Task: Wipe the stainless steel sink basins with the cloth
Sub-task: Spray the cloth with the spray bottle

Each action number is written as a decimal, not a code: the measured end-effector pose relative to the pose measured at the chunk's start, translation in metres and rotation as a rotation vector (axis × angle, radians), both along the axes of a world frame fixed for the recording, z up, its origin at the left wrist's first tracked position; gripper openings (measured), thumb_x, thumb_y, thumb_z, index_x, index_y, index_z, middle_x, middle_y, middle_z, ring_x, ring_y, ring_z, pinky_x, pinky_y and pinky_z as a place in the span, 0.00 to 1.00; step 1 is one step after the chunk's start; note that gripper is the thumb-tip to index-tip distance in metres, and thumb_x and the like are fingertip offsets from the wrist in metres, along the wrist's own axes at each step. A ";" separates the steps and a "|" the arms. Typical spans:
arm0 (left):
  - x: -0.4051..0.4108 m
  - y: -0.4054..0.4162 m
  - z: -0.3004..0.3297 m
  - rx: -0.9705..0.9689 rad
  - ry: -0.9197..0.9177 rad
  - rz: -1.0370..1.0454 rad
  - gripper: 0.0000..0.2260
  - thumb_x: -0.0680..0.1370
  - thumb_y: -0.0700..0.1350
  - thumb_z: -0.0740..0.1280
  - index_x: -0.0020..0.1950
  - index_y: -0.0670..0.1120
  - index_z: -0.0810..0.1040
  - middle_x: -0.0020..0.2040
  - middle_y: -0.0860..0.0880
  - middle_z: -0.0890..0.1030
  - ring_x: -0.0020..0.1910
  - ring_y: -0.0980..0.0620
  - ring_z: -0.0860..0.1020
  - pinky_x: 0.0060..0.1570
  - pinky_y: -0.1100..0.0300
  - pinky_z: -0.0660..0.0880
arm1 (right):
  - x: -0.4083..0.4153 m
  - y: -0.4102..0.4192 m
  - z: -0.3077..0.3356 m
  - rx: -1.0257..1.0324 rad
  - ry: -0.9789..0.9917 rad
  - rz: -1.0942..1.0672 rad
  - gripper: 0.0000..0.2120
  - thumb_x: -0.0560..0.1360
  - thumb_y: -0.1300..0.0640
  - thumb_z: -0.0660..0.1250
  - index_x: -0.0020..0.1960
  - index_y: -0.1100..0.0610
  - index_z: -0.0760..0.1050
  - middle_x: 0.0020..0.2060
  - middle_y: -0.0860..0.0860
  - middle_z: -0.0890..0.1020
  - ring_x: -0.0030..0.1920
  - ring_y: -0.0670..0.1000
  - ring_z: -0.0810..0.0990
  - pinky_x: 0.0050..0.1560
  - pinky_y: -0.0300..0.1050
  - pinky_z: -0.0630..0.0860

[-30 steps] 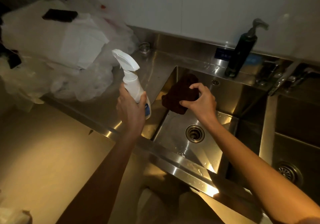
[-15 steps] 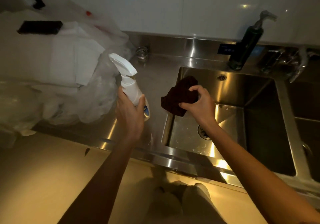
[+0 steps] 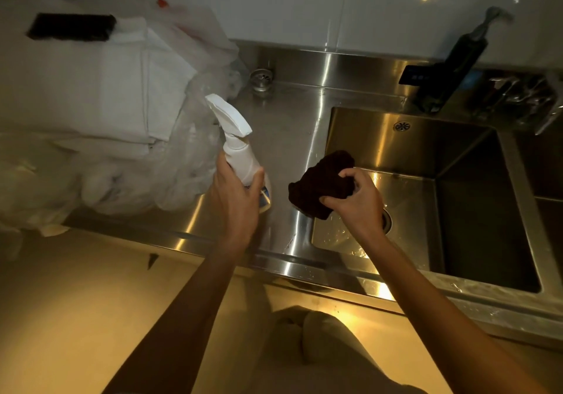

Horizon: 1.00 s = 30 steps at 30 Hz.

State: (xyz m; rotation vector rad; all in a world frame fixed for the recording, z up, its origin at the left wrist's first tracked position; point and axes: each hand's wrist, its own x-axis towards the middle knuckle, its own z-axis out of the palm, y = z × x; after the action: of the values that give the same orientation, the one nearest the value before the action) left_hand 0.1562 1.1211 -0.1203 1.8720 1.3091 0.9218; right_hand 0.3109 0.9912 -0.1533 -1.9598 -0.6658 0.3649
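Dim steel counter (image 3: 283, 137), basin (image 3: 405, 150) at right. Right hand (image 3: 356, 201) pinched the dark cloth (image 3: 320, 183) between thumb and curled fingers over the basin's left rim, presumably poised to wipe. Left hand (image 3: 237, 201) wrapped the spray bottle (image 3: 240, 156), held upright, apparently ready to spray.

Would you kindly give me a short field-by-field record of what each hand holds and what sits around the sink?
left hand: grips white spray bottle above the counter
right hand: pinches dark cloth over the basin's left edge
sink basin: stainless, droplets near the drain
soap dispenser: dark, behind the basin
plastic bags: piled left on the counter
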 end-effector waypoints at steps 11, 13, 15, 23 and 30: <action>0.001 -0.001 -0.006 -0.072 0.041 -0.068 0.30 0.76 0.50 0.70 0.73 0.46 0.60 0.67 0.45 0.73 0.65 0.46 0.73 0.64 0.44 0.72 | -0.006 -0.010 -0.011 -0.051 0.037 -0.007 0.26 0.63 0.56 0.79 0.51 0.39 0.69 0.54 0.42 0.74 0.56 0.46 0.74 0.43 0.34 0.75; 0.001 -0.001 -0.007 -0.077 0.043 -0.076 0.30 0.76 0.50 0.70 0.74 0.46 0.60 0.67 0.45 0.73 0.65 0.46 0.73 0.64 0.44 0.72 | -0.005 -0.009 -0.011 -0.051 0.034 -0.005 0.26 0.62 0.56 0.79 0.51 0.38 0.69 0.55 0.42 0.74 0.57 0.46 0.74 0.43 0.33 0.74; 0.001 -0.001 -0.009 -0.076 0.047 -0.084 0.31 0.76 0.50 0.70 0.74 0.46 0.60 0.67 0.45 0.73 0.64 0.46 0.73 0.64 0.45 0.72 | -0.005 -0.008 -0.009 -0.050 0.031 -0.002 0.27 0.62 0.55 0.79 0.51 0.37 0.68 0.55 0.42 0.74 0.56 0.47 0.74 0.43 0.34 0.75; 0.000 -0.001 -0.017 -0.078 0.055 -0.060 0.31 0.76 0.52 0.70 0.74 0.48 0.59 0.67 0.46 0.73 0.64 0.46 0.74 0.63 0.45 0.74 | -0.003 -0.005 -0.008 -0.061 0.014 0.026 0.26 0.62 0.54 0.79 0.51 0.37 0.68 0.53 0.42 0.74 0.55 0.45 0.75 0.42 0.34 0.75; 0.003 0.000 -0.016 -0.067 0.056 -0.076 0.31 0.77 0.50 0.69 0.74 0.46 0.59 0.67 0.45 0.73 0.64 0.46 0.74 0.63 0.46 0.74 | -0.002 -0.003 -0.007 -0.080 0.018 0.043 0.26 0.62 0.54 0.79 0.51 0.37 0.68 0.54 0.42 0.74 0.55 0.46 0.76 0.42 0.34 0.75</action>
State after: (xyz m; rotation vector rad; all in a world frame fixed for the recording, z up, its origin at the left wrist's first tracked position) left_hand 0.1595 1.1206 -0.1358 1.8946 1.2768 0.7828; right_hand 0.3089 0.9885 -0.1607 -2.0176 -0.6914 0.4413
